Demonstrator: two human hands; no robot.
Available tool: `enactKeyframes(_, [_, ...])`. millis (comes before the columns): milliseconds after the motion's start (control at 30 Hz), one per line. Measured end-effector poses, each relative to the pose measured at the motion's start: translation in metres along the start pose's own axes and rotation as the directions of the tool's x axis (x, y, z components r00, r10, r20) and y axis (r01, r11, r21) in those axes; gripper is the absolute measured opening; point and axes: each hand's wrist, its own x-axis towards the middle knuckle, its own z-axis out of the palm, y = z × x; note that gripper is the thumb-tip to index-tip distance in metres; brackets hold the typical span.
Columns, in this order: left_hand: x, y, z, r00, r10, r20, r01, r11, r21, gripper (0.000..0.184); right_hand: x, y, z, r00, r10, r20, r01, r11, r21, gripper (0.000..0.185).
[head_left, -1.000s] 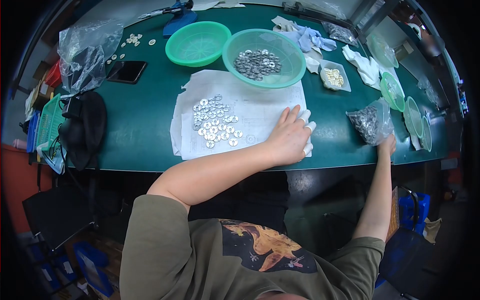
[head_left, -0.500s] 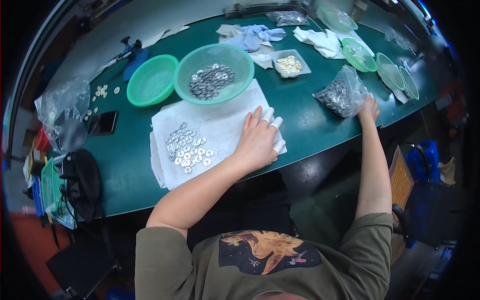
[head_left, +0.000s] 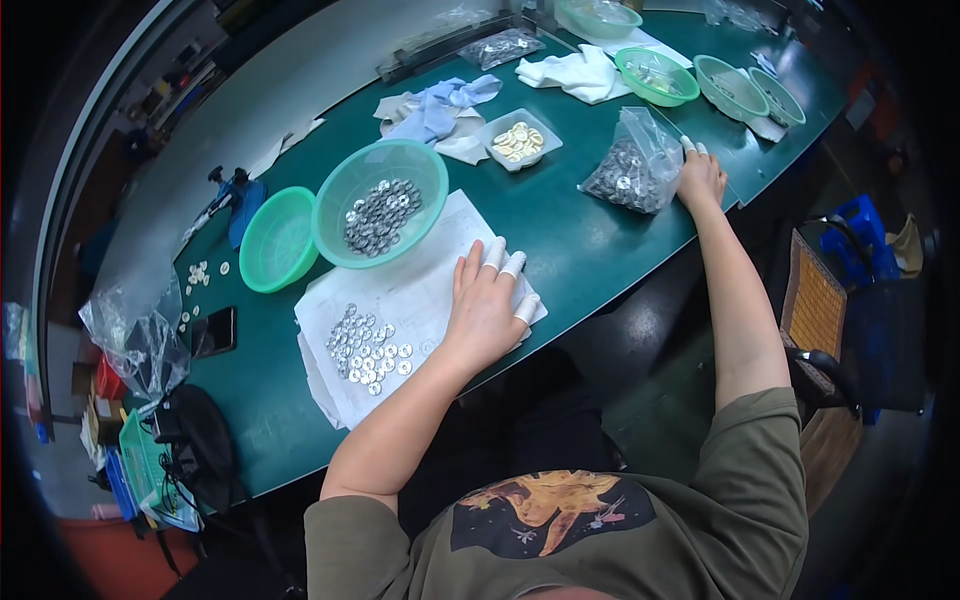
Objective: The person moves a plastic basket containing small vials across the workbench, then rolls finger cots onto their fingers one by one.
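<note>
My left hand (head_left: 487,312) lies flat on the white paper sheets (head_left: 420,288), fingers spread, with white finger cots on several of them. Loose silver discs that look like buttons (head_left: 362,348) are spread on the paper to its left. Behind them, a green bowl (head_left: 330,232) holding a pile of similar discs (head_left: 385,218) rests partly over the paper. My right hand (head_left: 704,180) is on the table at the right side of a clear plastic bag (head_left: 632,172) full of grey discs. Its white-capped fingers are stretched out; whether it touches the bag is unclear.
A second green bowl (head_left: 278,240) stands left of the full one. A white tray (head_left: 522,138) holds cream discs. Cloths (head_left: 435,112), more green bowls (head_left: 657,78), a phone (head_left: 214,332) and a plastic bag (head_left: 140,335) lie around. A chair (head_left: 815,310) stands at right.
The camera view has turned, shifting the table. My right hand's fingers, largely hidden behind the bag before, now show stretched out beside it. My left hand stays flat on the paper.
</note>
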Motion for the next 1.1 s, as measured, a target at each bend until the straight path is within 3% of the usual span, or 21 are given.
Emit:
enactKeyframes(667, [0.0010, 0.0016, 0.0000, 1.000, 0.001, 0.019, -0.002, 0.998, 0.064, 0.051, -0.0009, 0.0002, 0.0033, 0.999, 0.022, -0.038, -0.020, 0.998, 0.058, 0.055])
enactKeyframes(1100, [0.0011, 0.0011, 0.0001, 1.000, 0.011, 0.022, -0.011, 1.000, 0.011, 0.051, -0.0038, -0.0012, 0.0004, 0.998, 0.026, -0.049, -0.023, 0.997, 0.078, 0.056])
